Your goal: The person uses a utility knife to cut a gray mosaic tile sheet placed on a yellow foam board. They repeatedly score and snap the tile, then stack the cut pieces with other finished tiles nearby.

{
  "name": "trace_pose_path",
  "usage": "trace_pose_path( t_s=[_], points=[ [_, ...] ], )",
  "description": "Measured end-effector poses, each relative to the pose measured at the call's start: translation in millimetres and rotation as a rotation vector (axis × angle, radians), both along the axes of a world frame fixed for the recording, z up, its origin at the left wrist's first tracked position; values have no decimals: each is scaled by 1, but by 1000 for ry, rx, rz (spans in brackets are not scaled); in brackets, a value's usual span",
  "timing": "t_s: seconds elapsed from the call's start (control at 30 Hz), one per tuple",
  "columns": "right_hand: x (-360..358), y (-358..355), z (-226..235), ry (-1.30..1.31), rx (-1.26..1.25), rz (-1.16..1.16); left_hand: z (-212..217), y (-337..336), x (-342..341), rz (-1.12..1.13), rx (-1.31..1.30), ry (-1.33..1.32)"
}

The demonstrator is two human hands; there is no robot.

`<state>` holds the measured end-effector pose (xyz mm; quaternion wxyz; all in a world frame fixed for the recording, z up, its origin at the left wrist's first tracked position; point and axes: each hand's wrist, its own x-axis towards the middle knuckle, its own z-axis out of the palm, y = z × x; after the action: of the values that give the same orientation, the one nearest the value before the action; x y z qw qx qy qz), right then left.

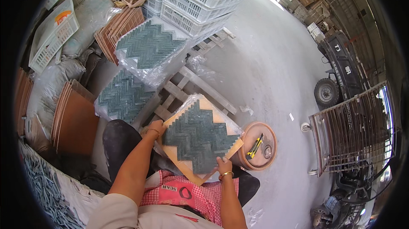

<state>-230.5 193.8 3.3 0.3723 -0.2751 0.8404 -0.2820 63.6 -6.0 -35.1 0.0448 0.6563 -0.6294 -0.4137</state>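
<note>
A green herringbone mosaic tile sheet [200, 133] lies on a tan square board [186, 168] tilted over my lap. My left hand [155, 130] grips the board's left edge, its fingers partly hidden beneath. At the near right edge, my right hand [223, 166] is closed with the thumb on top, touching the sheet's border. Clear plastic film [232, 124] shows along the far side of the board. Just right of it stands a round reddish-brown drum [272, 146], with a yellow and black utility knife [254, 146] and a roll of clear tape [267, 151] on top.
Wooden pallets [208, 85] lie beyond the board. Stacked mosaic sheets [149, 44] rest at the upper left beside white crates [200, 10] of tile strips. Brown boards [74, 120] lean at left. A metal rack cart [353, 129] and a three-wheeled vehicle [341, 71] stand at right.
</note>
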Motion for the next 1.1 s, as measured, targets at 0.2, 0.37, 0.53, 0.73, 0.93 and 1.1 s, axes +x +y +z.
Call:
trace_pose_path(
  t_s=[0.2, 0.37, 0.53, 0.73, 0.93, 1.1],
  points=[
    [14, 12, -22, 337, -75, -180, -13, -10, -8, 85, -32, 86],
    [24, 0, 24, 228, -12, -30, -33, -3, 2, 230, 74, 328],
    [-3, -24, 4, 396, 41, 48, -37, 8, 1, 393, 177, 320],
    [6, -42, 26, 461, 33, 120, 6, 17, -3, 66, -139, 37],
    [67, -41, 12, 367, 261, 52, -1, 24, -4, -22, -137, -150],
    [61, -50, 0, 298, 173, -69, 5, 27, -11, -38, -91, -145]
  ],
)
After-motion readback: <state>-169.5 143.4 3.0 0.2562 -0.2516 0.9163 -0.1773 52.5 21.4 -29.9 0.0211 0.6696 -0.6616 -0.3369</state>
